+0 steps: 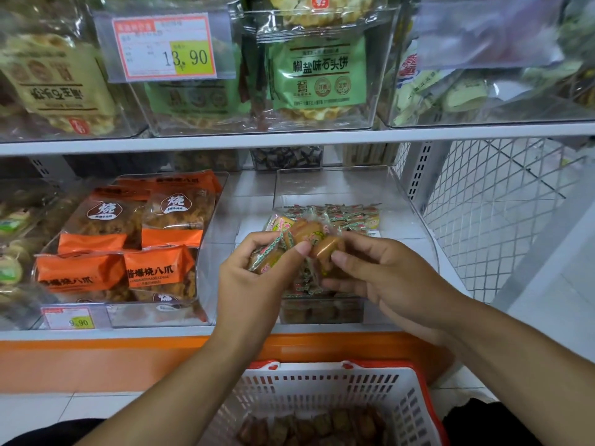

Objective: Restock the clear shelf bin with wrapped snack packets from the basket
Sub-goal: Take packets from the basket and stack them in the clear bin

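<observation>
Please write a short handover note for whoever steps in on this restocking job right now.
Left hand: grips a bunch of wrapped snack packets above the clear shelf bin.
Right hand: pinches the same bunch from the other side.
Done: the bin already holds a layer of packets at the back and along the front.
Left: set this bunch down in the bin, then fetch more from the basket below, which still holds packets.

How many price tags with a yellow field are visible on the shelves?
2: the 13.90 price tag on the upper bin, the 9.90 price tag on the orange-packet bin. Others may be hidden.
</observation>
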Demonstrator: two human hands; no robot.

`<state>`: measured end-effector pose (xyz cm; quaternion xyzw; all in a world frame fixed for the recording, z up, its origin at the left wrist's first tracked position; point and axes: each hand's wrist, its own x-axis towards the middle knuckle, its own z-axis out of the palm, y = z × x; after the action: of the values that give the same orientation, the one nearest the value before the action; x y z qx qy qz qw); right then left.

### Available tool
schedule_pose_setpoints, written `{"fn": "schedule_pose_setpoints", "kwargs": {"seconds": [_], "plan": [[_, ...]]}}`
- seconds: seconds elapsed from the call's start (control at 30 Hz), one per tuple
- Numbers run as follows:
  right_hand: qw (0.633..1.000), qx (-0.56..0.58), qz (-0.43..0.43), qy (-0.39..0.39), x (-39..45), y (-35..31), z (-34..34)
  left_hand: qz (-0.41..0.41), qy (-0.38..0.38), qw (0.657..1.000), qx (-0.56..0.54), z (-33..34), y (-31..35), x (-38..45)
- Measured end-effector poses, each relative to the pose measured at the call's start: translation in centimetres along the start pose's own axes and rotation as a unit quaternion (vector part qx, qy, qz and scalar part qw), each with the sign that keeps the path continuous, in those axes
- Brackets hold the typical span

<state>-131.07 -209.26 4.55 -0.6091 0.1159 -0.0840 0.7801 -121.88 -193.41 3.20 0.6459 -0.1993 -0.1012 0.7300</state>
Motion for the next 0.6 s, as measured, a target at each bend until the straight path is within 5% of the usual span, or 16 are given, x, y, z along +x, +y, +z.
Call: {"fn": "schedule_pose_setpoints", "kwargs": {"seconds": [0.13,0.6], "plan": [[0.992,0.121,0.028,-0.031,0.1,-0.6,0.1,0.001,-0.03,0.999,0.012,-0.2,-0.3,0.5],[0.991,0.11,0.074,-0.024,0.7,-1.4,-0.6,0.0,-0.065,0.998,0.026,-0.2,0.4,0.8]]}}
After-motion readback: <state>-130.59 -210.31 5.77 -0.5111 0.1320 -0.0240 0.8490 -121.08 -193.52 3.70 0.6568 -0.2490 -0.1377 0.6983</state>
